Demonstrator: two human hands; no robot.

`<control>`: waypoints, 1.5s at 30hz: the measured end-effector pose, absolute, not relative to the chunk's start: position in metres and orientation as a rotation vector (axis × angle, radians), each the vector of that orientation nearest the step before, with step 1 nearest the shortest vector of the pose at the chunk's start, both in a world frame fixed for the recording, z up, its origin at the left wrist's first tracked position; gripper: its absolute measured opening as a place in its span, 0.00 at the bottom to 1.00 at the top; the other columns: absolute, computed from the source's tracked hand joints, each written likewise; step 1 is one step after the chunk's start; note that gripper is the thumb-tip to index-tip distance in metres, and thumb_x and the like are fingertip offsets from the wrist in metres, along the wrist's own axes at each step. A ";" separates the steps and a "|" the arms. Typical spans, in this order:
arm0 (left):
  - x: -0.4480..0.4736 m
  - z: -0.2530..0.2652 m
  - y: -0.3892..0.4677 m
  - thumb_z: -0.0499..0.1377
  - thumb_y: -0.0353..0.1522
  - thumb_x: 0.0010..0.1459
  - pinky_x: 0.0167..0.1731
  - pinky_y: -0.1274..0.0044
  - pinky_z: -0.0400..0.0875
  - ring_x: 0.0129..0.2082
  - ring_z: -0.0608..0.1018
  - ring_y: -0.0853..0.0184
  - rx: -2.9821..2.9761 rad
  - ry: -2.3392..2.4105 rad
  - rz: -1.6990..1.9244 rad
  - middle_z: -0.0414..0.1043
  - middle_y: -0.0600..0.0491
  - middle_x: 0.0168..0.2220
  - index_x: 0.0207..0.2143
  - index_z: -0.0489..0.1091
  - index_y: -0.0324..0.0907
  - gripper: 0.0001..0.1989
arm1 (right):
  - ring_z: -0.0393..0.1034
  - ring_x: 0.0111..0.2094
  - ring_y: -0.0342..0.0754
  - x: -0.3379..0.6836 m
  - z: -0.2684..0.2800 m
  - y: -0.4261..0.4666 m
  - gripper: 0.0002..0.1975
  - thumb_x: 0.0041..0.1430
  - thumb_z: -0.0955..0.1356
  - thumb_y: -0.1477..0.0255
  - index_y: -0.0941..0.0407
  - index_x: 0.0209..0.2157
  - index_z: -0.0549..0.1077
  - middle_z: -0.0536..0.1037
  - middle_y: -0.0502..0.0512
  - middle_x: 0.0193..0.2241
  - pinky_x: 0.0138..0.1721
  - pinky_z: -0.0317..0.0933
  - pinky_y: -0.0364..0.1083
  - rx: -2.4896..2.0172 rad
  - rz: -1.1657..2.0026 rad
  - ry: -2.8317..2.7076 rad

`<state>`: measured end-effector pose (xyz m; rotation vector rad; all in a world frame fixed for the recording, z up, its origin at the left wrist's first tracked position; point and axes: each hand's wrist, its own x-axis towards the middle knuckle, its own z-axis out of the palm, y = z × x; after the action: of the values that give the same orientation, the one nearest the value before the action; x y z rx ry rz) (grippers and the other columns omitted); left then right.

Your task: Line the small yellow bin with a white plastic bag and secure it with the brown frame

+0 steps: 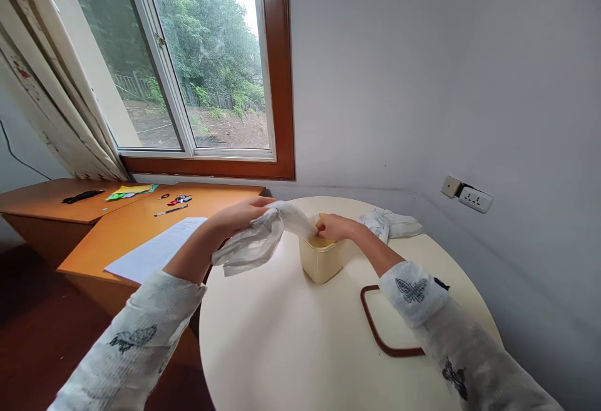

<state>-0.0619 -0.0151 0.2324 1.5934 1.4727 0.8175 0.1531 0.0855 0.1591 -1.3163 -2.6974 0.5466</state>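
My left hand (241, 215) is closed on a thin white plastic bag (253, 245), whose loose end hangs down to the left. The bag stretches across to a small cream plastic bin (320, 264) standing on the round table. At the mouth of the bin, my right hand (334, 227) has its fingers curled and pressed together on the other end of the bag; the fingertips are partly hidden. A brown rounded frame (369, 317) lies flat on the table under my right forearm, which covers part of it.
Another crumpled white plastic bag (397, 223) lies at the back right of the round cream table (277, 348). On the adjoining wooden desk (101, 235) are a sheet of paper (150, 251), a pen (171, 210) and keys (181, 199). A wall socket (476, 198) is at right.
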 end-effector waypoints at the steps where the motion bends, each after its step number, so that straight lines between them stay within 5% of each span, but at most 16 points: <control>1: -0.061 0.228 -0.011 0.61 0.37 0.42 0.26 0.80 0.65 0.30 0.73 0.66 1.624 1.449 0.729 0.74 0.51 0.33 0.38 0.73 0.40 0.18 | 0.67 0.24 0.47 0.152 0.158 0.086 0.03 0.44 0.68 0.75 0.56 0.21 0.73 0.73 0.51 0.21 0.25 0.55 0.43 -1.345 0.575 -2.724; 3: -0.059 0.220 -0.003 0.60 0.38 0.44 0.27 0.80 0.64 0.30 0.72 0.67 1.674 1.407 0.613 0.73 0.51 0.33 0.38 0.72 0.39 0.18 | 0.69 0.28 0.50 0.153 0.161 0.086 0.04 0.44 0.68 0.76 0.57 0.26 0.75 0.75 0.54 0.25 0.28 0.59 0.45 -1.373 0.599 -2.743; 5: -0.056 0.217 0.004 0.59 0.39 0.45 0.26 0.80 0.64 0.30 0.72 0.66 1.681 1.424 0.617 0.73 0.51 0.32 0.38 0.72 0.39 0.18 | 0.69 0.38 0.54 0.159 0.168 0.084 0.18 0.44 0.69 0.73 0.55 0.41 0.73 0.75 0.58 0.38 0.37 0.61 0.48 -1.317 0.588 -2.724; 7: -0.051 0.219 0.009 0.59 0.39 0.44 0.26 0.80 0.63 0.29 0.71 0.67 1.669 1.437 0.617 0.72 0.51 0.32 0.35 0.73 0.38 0.17 | 0.60 0.52 0.56 0.165 0.177 0.081 0.37 0.43 0.71 0.69 0.50 0.57 0.58 0.64 0.58 0.53 0.47 0.57 0.50 -1.154 0.577 -2.697; 10: -0.039 0.226 0.015 0.59 0.37 0.44 0.25 0.80 0.63 0.27 0.70 0.68 1.670 1.366 0.551 0.72 0.52 0.29 0.32 0.73 0.37 0.14 | 0.51 0.58 0.55 0.168 0.183 0.076 0.54 0.36 0.74 0.63 0.46 0.61 0.41 0.51 0.54 0.61 0.52 0.54 0.51 -0.871 0.648 -2.666; 12: -0.029 0.229 0.019 0.59 0.36 0.43 0.24 0.80 0.62 0.25 0.70 0.69 1.674 1.318 0.481 0.72 0.53 0.28 0.32 0.73 0.37 0.14 | 0.58 0.54 0.54 0.164 0.178 0.077 0.50 0.36 0.74 0.62 0.48 0.60 0.49 0.60 0.55 0.57 0.50 0.57 0.49 -0.810 0.762 -2.691; 16: -0.015 0.224 0.025 0.60 0.34 0.41 0.22 0.80 0.60 0.23 0.70 0.69 1.686 1.377 0.419 0.72 0.53 0.26 0.30 0.73 0.38 0.12 | 0.68 0.42 0.50 0.153 0.153 0.089 0.26 0.40 0.72 0.63 0.52 0.44 0.70 0.75 0.53 0.40 0.43 0.61 0.45 -0.972 0.899 -2.755; 21: -0.014 0.212 0.034 0.60 0.31 0.38 0.21 0.80 0.60 0.22 0.69 0.69 1.664 1.491 0.556 0.71 0.54 0.22 0.25 0.72 0.39 0.07 | 0.69 0.36 0.49 0.152 0.141 0.103 0.16 0.44 0.71 0.64 0.53 0.37 0.73 0.76 0.52 0.33 0.36 0.62 0.46 -1.081 0.882 -2.719; 28: -0.020 0.194 0.056 0.62 0.33 0.39 0.20 0.79 0.61 0.20 0.69 0.69 1.548 1.438 0.537 0.70 0.53 0.20 0.23 0.71 0.37 0.08 | 0.68 0.37 0.44 0.157 0.157 0.101 0.22 0.44 0.70 0.68 0.52 0.44 0.67 0.73 0.51 0.41 0.33 0.59 0.39 -0.979 0.707 -2.462; 33: -0.021 0.184 0.062 0.63 0.33 0.41 0.21 0.79 0.64 0.22 0.72 0.68 1.502 1.439 0.539 0.71 0.54 0.23 0.32 0.71 0.41 0.13 | 0.66 0.31 0.44 0.151 0.145 0.103 0.07 0.43 0.66 0.76 0.58 0.28 0.72 0.75 0.51 0.29 0.28 0.55 0.39 -1.128 0.551 -2.464; 41: -0.046 0.185 0.048 0.67 0.35 0.38 0.30 0.79 0.68 0.36 0.75 0.65 1.487 1.198 0.446 0.72 0.50 0.41 0.52 0.60 0.49 0.36 | 0.69 0.32 0.48 0.152 0.126 0.104 0.12 0.42 0.67 0.78 0.55 0.32 0.73 0.77 0.53 0.32 0.30 0.58 0.42 -1.199 0.616 -2.499; 45: -0.051 0.179 0.047 0.68 0.31 0.35 0.32 0.78 0.69 0.39 0.75 0.63 1.511 1.169 0.519 0.72 0.49 0.42 0.50 0.63 0.46 0.36 | 0.67 0.42 0.50 0.161 0.136 0.107 0.28 0.40 0.70 0.76 0.51 0.47 0.67 0.73 0.56 0.44 0.39 0.60 0.45 -1.163 0.649 -2.482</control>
<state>-0.0509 0.0468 0.1791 1.5111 1.1685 0.5189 0.1610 0.1067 0.1360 -1.1628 -2.4817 0.6487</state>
